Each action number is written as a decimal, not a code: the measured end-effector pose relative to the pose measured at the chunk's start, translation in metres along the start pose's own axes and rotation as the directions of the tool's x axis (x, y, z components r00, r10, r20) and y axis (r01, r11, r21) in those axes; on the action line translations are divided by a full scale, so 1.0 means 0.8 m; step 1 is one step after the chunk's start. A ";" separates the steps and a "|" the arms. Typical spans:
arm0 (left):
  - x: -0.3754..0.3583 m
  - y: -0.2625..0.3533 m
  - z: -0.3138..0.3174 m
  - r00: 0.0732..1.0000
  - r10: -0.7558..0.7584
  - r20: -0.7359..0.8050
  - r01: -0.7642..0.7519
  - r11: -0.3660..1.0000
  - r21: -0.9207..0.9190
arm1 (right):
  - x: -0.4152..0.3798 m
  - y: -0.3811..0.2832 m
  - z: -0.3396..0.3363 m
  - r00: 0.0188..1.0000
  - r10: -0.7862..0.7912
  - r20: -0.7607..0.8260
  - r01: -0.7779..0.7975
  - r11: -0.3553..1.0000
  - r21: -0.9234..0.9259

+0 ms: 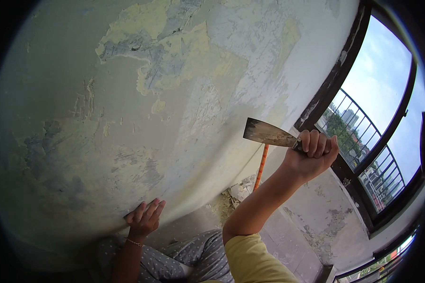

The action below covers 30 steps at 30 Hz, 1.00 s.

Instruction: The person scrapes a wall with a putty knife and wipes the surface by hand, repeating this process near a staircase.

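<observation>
While the left hand (145, 220) touches the wall (123, 104), fingers slightly spread, the right hand (314, 153) curls fingers round a scraper (269, 134), best angled shallowly against gouging.

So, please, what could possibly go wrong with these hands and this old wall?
The right hand holds the scraper raised, while the bare left hand is at the wall lower down; a careless downward stroke might cut its fingers.

Ragged paint edges show higher up, so flakes could break off and fall onto the dotted trousers.

The window frame looks fairly near, so a wide backswing might knock it.
</observation>
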<state>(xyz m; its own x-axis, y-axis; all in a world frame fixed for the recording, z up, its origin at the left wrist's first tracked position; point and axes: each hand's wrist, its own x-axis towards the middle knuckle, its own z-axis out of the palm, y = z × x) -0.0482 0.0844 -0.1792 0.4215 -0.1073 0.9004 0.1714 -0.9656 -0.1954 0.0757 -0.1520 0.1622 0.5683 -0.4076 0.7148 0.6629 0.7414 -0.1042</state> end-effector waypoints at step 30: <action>0.001 0.000 -0.002 1.000 -0.009 0.018 0.009 1.000 -0.017 | -0.048 0.074 0.028 0.912 0.405 -0.067 -0.411 0.904 -0.120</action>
<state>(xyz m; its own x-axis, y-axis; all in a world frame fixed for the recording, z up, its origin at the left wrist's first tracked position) -0.0495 0.0837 -0.1776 0.4356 -0.0947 0.8951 0.1597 -0.9705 -0.1804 0.0825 -0.0805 0.1439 0.8192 -0.1067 0.5634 0.4245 0.7734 -0.4707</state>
